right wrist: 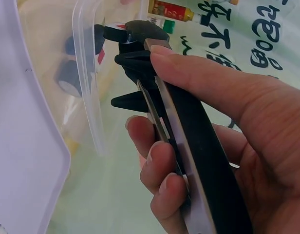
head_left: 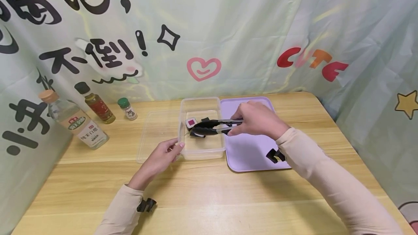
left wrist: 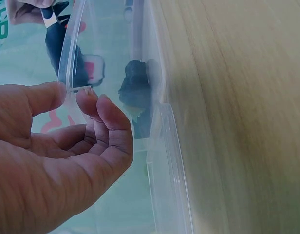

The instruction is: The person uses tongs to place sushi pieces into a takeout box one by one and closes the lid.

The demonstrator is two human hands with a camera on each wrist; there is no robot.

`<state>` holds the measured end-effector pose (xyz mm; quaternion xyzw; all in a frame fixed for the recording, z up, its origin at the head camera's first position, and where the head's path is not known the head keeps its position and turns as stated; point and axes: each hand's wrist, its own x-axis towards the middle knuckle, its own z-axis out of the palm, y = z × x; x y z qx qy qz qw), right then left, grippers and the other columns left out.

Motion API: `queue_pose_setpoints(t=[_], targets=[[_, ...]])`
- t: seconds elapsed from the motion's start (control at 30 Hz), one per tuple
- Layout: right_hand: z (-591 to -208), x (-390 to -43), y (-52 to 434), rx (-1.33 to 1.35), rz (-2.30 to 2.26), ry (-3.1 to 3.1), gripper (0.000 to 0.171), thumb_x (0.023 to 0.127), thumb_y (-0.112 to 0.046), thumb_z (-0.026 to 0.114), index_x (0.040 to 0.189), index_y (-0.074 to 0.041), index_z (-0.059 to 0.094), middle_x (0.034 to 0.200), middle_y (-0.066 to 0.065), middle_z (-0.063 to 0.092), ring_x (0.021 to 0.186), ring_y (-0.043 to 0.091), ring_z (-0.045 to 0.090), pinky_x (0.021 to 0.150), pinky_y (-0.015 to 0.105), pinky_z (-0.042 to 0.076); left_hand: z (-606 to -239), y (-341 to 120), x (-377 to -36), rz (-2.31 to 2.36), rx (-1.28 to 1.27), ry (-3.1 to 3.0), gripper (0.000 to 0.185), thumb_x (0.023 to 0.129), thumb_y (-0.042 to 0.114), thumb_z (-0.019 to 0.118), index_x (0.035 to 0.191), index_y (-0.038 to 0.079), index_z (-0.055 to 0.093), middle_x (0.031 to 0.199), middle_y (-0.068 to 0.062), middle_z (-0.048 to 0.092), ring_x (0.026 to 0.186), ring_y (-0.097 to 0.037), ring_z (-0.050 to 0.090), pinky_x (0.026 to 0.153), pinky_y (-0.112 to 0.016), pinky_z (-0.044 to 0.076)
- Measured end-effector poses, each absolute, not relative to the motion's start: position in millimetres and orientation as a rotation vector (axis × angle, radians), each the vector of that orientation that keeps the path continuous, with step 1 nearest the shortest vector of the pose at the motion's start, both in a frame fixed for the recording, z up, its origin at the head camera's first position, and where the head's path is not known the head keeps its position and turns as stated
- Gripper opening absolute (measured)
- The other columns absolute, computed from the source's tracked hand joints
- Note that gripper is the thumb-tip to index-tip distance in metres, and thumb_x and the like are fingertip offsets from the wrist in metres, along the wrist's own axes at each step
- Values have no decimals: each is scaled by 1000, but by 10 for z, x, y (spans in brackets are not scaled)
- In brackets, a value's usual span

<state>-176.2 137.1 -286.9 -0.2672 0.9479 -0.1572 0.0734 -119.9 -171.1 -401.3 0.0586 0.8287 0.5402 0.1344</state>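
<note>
Black-tipped metal kitchen tongs [head_left: 212, 127] reach into the clear rectangular plastic container [head_left: 201, 152], tips near a small white-and-magenta tag-like item [head_left: 191, 122] lying on the container's floor; can't tell if the tips actually pinch it or just sit beside it. Right hand [head_left: 258, 119] is wrapped around the tong arms, thumb on top, fingers curled underneath, squeezing them near closed. Left hand [head_left: 163, 155] pinches the container's near-left rim corner [left wrist: 74, 88] between thumb and fingertips, steadying it. Judgement: container is light, thin-walled, somewhat flexible and slick, likely slides on the wooden surface [head_left: 202, 198] unless held; the rim is the sensible grip point. Tongs are stiff and springy; hold mid-arm for control. The small item looks light and could slip from the smooth tips. Outward: lilac plastic tray [head_left: 251, 155] just right of the container, flat clear lid [head_left: 156, 133] left of it, then three bottles: white vinegar [head_left: 76, 122], dark sauce [head_left: 98, 106], small green-capped spice jar [head_left: 128, 108].
</note>
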Motion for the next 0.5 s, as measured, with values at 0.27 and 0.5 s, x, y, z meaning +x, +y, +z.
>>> queue_pose_setpoints(t=[0.27, 0.5], targets=[[-2912, -1777, 1226, -764, -409, 2807, 42, 74, -38, 91, 106, -12, 82, 106, 3, 76, 80, 16, 67, 64, 32, 51, -4016, -1704, -1207, 1556, 147, 2407, 47, 107, 25, 52, 144, -4, 51, 82, -15, 55, 69, -19, 47, 52, -23, 37], [-2948, -1788, 1131, -826, -376, 2754, 28, 77, -36, 89, 65, -18, 71, 56, -10, 40, 54, 9, 30, 50, 28, 26, -4021, -1702, -1207, 1569, 167, 2396, 46, 107, 24, 52, 142, -7, 51, 80, -14, 54, 67, -18, 46, 51, -23, 35]])
